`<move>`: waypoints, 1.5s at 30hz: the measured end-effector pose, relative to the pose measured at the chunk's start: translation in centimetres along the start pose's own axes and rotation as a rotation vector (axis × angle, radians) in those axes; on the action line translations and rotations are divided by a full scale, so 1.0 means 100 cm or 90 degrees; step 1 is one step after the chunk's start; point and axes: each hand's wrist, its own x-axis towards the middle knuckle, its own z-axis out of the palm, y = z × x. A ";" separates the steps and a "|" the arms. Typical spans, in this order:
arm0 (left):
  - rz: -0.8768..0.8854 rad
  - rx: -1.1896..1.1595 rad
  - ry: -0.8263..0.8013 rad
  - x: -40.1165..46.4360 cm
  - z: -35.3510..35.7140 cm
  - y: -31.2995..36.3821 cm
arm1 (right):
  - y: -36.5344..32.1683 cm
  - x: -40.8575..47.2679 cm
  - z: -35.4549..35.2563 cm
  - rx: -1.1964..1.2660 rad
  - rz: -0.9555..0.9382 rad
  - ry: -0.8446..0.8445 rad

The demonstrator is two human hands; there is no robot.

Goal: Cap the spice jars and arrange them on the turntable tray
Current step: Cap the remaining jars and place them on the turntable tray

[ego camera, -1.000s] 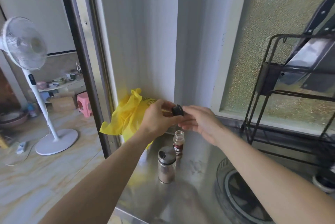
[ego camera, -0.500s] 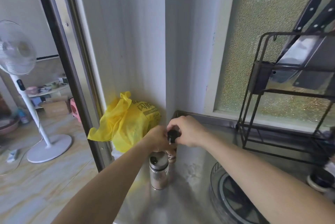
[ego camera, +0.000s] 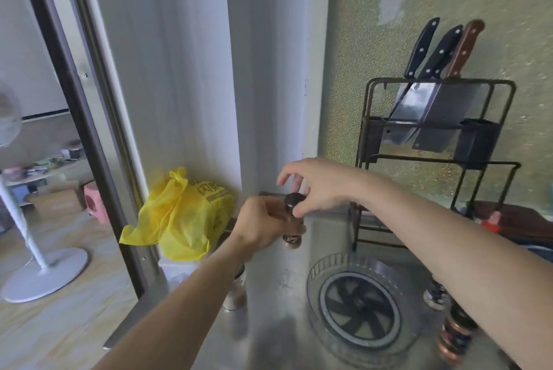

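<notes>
We grip the jar (ego camera: 291, 230) with our left hand (ego camera: 263, 226); our right hand (ego camera: 320, 187) pinches its cap (ego camera: 294, 200). Capping seems nearly done; next, the tray (ego camera: 359, 309) below.

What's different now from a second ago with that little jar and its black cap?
A second ago both hands held the black cap in the air above the open small jar standing on the counter. Now the cap sits on the jar; the left hand grips the jar, lifted off the counter, while the right hand pinches the cap. The larger jar and turntable tray stayed put.
</notes>
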 end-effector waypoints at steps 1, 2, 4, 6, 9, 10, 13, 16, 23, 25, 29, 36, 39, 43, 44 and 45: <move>0.005 -0.017 -0.004 -0.008 0.007 0.006 | 0.003 -0.011 -0.005 0.007 -0.010 -0.014; 0.007 -0.032 -0.007 -0.016 0.014 0.010 | 0.003 -0.024 -0.008 -0.020 0.001 -0.008; 0.003 -0.051 -0.011 -0.032 0.028 0.017 | 0.007 -0.041 -0.007 -0.102 0.025 0.023; 0.000 -0.072 -0.018 -0.047 0.041 0.023 | 0.006 -0.064 -0.011 -0.152 0.048 -0.004; 0.009 -0.108 -0.014 -0.064 0.056 0.032 | 0.008 -0.094 -0.022 -0.072 0.051 -0.091; 0.007 -0.110 -0.007 -0.069 0.060 0.035 | 0.006 -0.101 -0.022 -0.071 0.052 -0.094; -0.004 -0.117 -0.001 -0.084 0.073 0.040 | 0.009 -0.116 -0.017 -0.122 0.083 -0.076; 0.003 -0.119 0.000 -0.098 0.081 0.050 | 0.008 -0.136 -0.026 -0.075 0.073 -0.099; 0.006 -0.122 0.007 -0.113 0.090 0.057 | 0.011 -0.158 -0.023 -0.093 0.082 -0.069; 0.004 -0.125 0.002 -0.117 0.091 0.058 | 0.013 -0.162 -0.023 -0.043 0.083 -0.082; 0.004 -0.125 0.004 -0.121 0.093 0.059 | 0.013 -0.165 -0.020 -0.076 0.105 -0.059; 0.000 -0.100 0.015 -0.123 0.093 0.052 | 0.009 -0.171 -0.009 -0.065 0.097 -0.041; 0.007 -0.078 0.021 -0.123 0.090 0.047 | 0.003 -0.171 -0.003 -0.024 0.075 -0.022; 0.030 -0.053 0.024 -0.126 0.088 0.044 | -0.004 -0.168 0.006 -0.040 0.075 0.021; 0.031 -0.052 0.030 -0.126 0.086 0.043 | -0.006 -0.167 0.006 -0.023 0.068 0.018; 0.032 -0.053 0.038 -0.127 0.084 0.041 | -0.007 -0.167 0.008 -0.004 0.066 0.030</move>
